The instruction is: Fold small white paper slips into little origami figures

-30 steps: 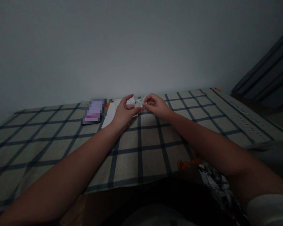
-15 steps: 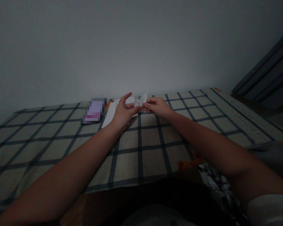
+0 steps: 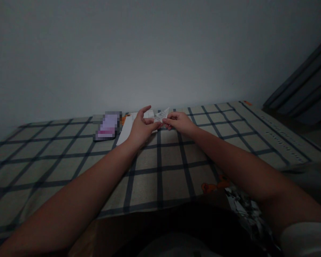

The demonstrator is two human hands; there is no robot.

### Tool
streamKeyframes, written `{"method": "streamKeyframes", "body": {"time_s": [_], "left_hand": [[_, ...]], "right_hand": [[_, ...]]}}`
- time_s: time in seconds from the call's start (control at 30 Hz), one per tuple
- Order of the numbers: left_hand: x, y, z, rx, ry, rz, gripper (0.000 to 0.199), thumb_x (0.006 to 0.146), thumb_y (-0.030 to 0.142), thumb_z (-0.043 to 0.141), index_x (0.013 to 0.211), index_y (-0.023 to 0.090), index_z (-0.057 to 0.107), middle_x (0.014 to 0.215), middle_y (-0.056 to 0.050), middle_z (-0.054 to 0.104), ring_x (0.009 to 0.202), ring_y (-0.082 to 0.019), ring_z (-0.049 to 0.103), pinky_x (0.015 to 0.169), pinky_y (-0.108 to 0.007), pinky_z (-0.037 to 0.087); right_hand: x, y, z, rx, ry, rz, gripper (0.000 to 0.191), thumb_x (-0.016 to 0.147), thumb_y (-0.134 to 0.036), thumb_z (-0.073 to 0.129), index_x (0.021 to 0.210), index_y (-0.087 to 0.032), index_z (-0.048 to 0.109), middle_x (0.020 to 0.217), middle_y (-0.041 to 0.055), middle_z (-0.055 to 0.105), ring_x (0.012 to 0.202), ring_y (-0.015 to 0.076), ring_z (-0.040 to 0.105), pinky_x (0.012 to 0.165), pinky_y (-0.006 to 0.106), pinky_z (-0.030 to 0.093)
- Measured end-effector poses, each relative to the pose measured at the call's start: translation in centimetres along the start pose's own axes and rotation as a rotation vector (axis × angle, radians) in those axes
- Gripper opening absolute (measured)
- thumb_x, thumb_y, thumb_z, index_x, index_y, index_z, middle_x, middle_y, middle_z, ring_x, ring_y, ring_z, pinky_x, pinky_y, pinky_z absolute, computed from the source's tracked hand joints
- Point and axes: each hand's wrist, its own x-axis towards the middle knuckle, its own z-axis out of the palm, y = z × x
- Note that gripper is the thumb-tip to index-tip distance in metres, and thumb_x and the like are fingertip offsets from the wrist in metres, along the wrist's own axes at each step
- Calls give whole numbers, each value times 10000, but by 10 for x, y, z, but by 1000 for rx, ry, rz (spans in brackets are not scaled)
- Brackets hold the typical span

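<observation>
A small folded piece of white paper [image 3: 162, 114] with faint markings is held between both hands, a pointed corner sticking up. My left hand [image 3: 143, 127] pinches its lower left side between thumb and a finger, with the index finger raised. On the other side, my right hand [image 3: 179, 122] grips the lower right edge with thumb and fingertips. The fingertips of both hands nearly meet below the paper. Under and behind my left hand lie flat white sheets [image 3: 126, 131], partly hidden by it.
A phone [image 3: 108, 126] with a blurred screen lies left of the sheets. The checked cloth [image 3: 173, 178] covers the table, which reaches back to a plain wall. A dark curtain [image 3: 305, 78] hangs at the right.
Both hands still hold the folded paper at nearly the same spot. The paper's raised point has shifted slightly right and down in the picture.
</observation>
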Motion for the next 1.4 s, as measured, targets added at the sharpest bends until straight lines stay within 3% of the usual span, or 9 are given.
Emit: {"method": "streamKeyframes", "body": {"time_s": [0.2, 0.7, 0.93, 1.17, 1.4], "left_hand": [[2, -5, -3, 80, 33, -6, 863, 640, 178, 803, 1412, 198, 417, 657, 48, 643, 568, -118, 612, 555, -218, 437], [2, -8, -4, 41, -89, 42, 724, 703, 249, 792, 1349, 197, 471, 632, 71, 591, 535, -84, 540, 535, -194, 391], [5, -11, -3, -118, -123, -96, 823, 669, 186, 796, 1404, 169, 423, 653, 37, 642, 595, -119, 619, 621, -242, 466], [3, -5, -3, -164, -137, -130, 801, 665, 140, 810, 1379, 179, 450, 689, 27, 666, 665, -126, 656, 698, -262, 505], [1, 1, 0, -277, -118, -278, 669, 694, 48, 753, 1307, 183, 520, 755, -9, 695, 759, -146, 695, 858, -330, 537]], "right_hand": [[1, 2, 0, -15, -5, -20, 194, 828, -314, 654, 728, -153, 617, 642, 3, 610, 584, 105, 570, 578, 237, 461], [-1, -2, 1, 38, -33, 26, 134, 840, -252, 661, 764, -143, 638, 652, 7, 626, 608, 99, 588, 600, 227, 488], [1, -1, -3, 25, 1, 1, 170, 845, -270, 646, 728, -151, 615, 616, -7, 602, 576, 94, 565, 569, 220, 478], [3, 3, -4, 45, 10, 10, 179, 844, -292, 653, 742, -149, 622, 621, -2, 608, 563, 95, 564, 561, 226, 475], [3, 4, -6, 59, 20, 4, 180, 846, -280, 651, 726, -151, 613, 607, -13, 593, 570, 94, 560, 580, 228, 471]]}}
